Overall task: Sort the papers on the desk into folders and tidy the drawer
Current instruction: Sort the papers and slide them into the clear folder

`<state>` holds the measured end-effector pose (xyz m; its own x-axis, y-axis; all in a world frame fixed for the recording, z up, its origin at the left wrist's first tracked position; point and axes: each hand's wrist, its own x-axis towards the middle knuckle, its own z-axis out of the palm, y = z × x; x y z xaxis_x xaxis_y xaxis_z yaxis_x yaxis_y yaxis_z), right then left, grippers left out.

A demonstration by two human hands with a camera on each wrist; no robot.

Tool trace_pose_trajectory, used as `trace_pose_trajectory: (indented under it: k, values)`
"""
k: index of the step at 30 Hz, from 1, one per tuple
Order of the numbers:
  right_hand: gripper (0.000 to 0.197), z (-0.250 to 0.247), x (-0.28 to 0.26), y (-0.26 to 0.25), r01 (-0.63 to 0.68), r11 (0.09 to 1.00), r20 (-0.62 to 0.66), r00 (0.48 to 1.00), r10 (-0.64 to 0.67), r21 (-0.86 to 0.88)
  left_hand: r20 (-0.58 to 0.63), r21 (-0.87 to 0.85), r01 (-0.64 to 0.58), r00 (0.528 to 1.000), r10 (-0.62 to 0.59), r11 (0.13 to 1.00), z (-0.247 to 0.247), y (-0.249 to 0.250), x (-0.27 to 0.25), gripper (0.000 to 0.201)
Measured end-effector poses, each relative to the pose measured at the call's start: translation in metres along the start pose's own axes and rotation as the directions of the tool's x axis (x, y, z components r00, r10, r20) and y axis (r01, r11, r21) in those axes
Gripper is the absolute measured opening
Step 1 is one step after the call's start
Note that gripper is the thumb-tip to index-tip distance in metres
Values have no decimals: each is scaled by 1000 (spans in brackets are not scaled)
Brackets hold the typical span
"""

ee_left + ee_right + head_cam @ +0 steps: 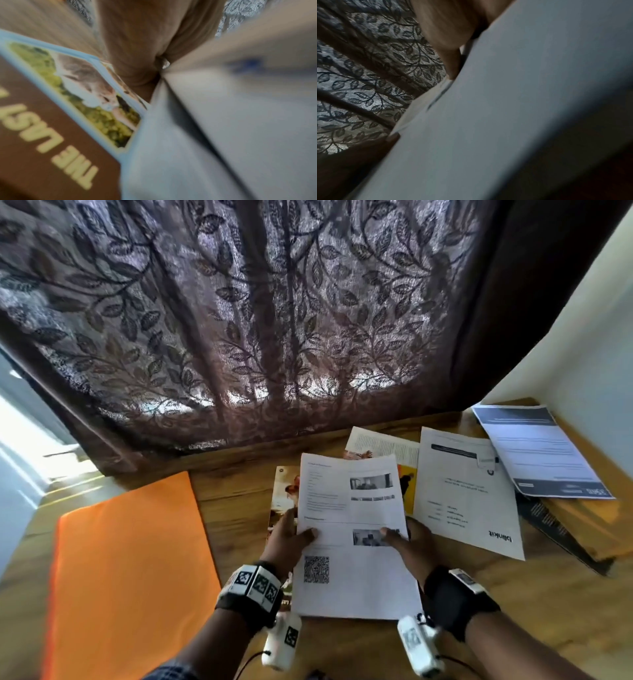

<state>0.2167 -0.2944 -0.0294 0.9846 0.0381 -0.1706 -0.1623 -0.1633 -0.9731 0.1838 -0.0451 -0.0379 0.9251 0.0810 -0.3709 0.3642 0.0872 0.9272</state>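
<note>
A white printed sheet with small photos and a QR code is held up over the desk middle by both hands. My left hand pinches its left edge, thumb on top. My right hand pinches its right edge the same way. In the left wrist view the sheet runs past my palm, with a brown magazine under it. The right wrist view shows the sheet's underside. An orange folder lies shut at the left of the wooden desk.
More papers lie at the right: a white sheet, a blue-headed sheet, a colour magazine and dark booklets. A leaf-patterned curtain hangs behind the desk. A white wall bounds the right.
</note>
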Motion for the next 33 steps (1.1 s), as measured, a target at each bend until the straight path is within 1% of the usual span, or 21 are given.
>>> trace_pose_trajectory:
  k: [2,3,4,6,8,9,10,14,17,19,21,23,24,26,27,30,33]
  values:
    - [27,-5,-3,-7,96,994,-100,990,-101,-52,27,-60,-65,997,66,996,2,11,-7,38]
    - [30,-9,-5,-12,126,990,-119,984,-133,-64,36,-80,-107,993,110,991,3,17,-11,40]
    - [35,-12,-5,-17,140,989,-114,983,-143,-38,46,-96,-157,986,162,983,5,22,-15,41]
    - [55,-16,-6,-26,138,980,-49,990,-133,145,47,-115,-253,964,260,961,9,35,-25,39]
    - [67,-20,-7,-36,83,931,16,995,-95,356,43,-112,-332,940,338,937,12,45,-32,36]
    - [73,-21,-7,-40,51,909,43,996,-76,415,47,-102,-362,929,368,926,13,50,-35,35]
    - [80,-23,-7,-44,37,899,61,996,-71,436,51,-88,-384,920,389,919,14,55,-38,34]
    - [99,-27,-4,-57,98,890,60,988,-139,445,55,-50,-425,902,427,904,11,61,-42,32]
    - [107,-31,1,-62,101,880,108,980,-170,465,51,-24,-448,892,449,894,8,62,-45,33]
    - [103,-33,3,-66,95,876,149,971,-185,472,52,9,-463,886,462,887,5,63,-46,33]
    - [94,-33,3,-72,93,879,176,965,-195,467,54,35,-474,880,472,880,2,62,-46,33]
    - [84,-32,3,-75,117,888,158,966,-206,444,37,54,-479,878,477,876,1,60,-44,33]
    - [75,-31,3,-75,131,897,135,969,-205,422,25,52,-474,881,473,879,0,58,-44,34]
    - [43,-26,4,-76,151,918,111,973,-205,368,2,40,-462,887,462,886,-1,57,-42,36]
    - [32,-24,4,-77,161,931,106,973,-205,328,-5,32,-463,886,463,886,-1,57,-42,39]
    - [25,-19,1,-85,213,953,86,968,-236,213,-18,-33,-469,883,468,883,-2,59,-39,45]
    - [28,-17,-2,-93,267,944,72,956,-285,193,-38,-136,-464,886,463,875,0,68,-41,44]
